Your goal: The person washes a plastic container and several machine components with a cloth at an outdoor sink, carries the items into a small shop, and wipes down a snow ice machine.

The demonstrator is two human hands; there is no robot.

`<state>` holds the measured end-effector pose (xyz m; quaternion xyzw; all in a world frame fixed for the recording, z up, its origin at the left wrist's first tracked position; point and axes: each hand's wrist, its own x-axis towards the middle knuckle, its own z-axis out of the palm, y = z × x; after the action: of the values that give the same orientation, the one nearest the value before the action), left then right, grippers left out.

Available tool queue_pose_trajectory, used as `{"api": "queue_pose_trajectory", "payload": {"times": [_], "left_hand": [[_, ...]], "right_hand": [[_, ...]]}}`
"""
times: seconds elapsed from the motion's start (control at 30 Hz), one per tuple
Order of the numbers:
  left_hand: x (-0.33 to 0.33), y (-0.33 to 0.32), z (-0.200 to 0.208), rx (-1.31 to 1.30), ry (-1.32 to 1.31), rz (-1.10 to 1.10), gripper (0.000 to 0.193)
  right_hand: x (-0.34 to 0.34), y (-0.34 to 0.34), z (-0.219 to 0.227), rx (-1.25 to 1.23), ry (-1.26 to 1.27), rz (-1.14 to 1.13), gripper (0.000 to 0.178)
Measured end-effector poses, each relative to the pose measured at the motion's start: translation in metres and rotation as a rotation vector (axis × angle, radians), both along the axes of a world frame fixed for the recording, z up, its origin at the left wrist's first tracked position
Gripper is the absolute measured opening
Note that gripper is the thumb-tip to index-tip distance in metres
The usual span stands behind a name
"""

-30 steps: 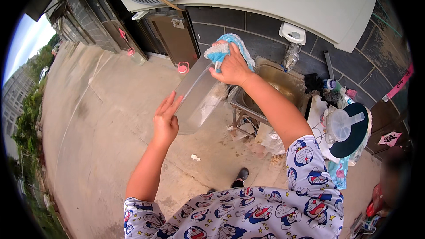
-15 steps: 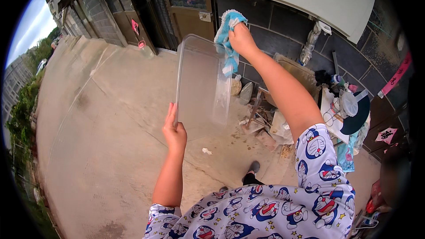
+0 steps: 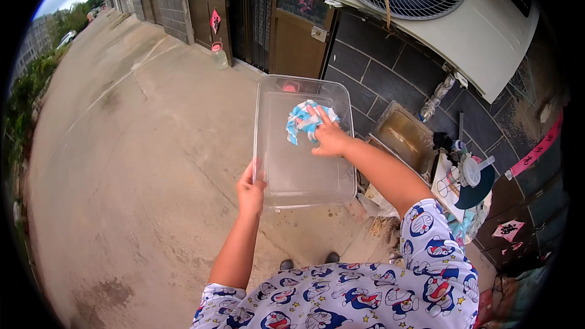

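Observation:
A clear plastic bin [image 3: 286, 173] is held up in front of me, its open side facing me. My left hand [image 3: 250, 189] grips its left rim near the lower corner, fingers closed round the edge. Inside the bin, a blue-and-white cloth [image 3: 301, 123] lies bunched against the bottom. My right hand [image 3: 329, 136] presses that cloth down with its fingers partly spread over it. Part of the cloth is hidden beneath the hand.
An outdoor air-conditioner unit [image 3: 487, 24] hangs on the dark tiled wall at upper right. Below it are a basin [image 3: 405, 137] of brownish water and a cluttered small table [image 3: 446, 186]. A plastic jug [image 3: 219, 56] with a pink top stands by the doors.
The bin has turned so its inside faces me. My right hand and the cloth have come from the bin's far upper edge down onto its inner bottom.

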<state>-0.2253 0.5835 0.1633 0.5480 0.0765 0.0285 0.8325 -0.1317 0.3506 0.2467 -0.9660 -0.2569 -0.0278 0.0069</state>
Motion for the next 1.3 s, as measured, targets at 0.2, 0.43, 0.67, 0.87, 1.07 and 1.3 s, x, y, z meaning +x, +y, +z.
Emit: {"api": "queue_pose_trajectory", "payload": {"times": [0.2,0.43,0.67,0.87,1.07,1.3], "left_hand": [[-0.010,-0.018,-0.002,0.070,-0.093,-0.120,0.060],[-0.007,-0.067,0.007,0.309,-0.178,-0.293,0.057],[-0.009,-0.098,0.026,0.002,-0.062,-0.262,0.058],[-0.003,-0.120,0.012,0.069,-0.108,-0.226,0.058],[0.018,-0.113,-0.018,0.054,-0.099,-0.076,0.057],[0.016,-0.123,-0.026,0.031,-0.131,-0.138,0.057]], "right_hand": [[0.024,-0.048,-0.040,0.117,-0.282,0.120,0.022],[0.011,-0.081,0.060,-0.380,-0.627,0.452,0.014],[-0.014,-0.165,0.014,-0.406,-0.567,-0.020,0.054],[-0.030,-0.158,-0.026,-0.120,-0.158,-0.472,0.054],[-0.117,-0.110,-0.091,0.155,-0.043,-0.196,0.046],[-0.053,-0.136,-0.096,0.147,-0.204,-0.017,0.023]]}}
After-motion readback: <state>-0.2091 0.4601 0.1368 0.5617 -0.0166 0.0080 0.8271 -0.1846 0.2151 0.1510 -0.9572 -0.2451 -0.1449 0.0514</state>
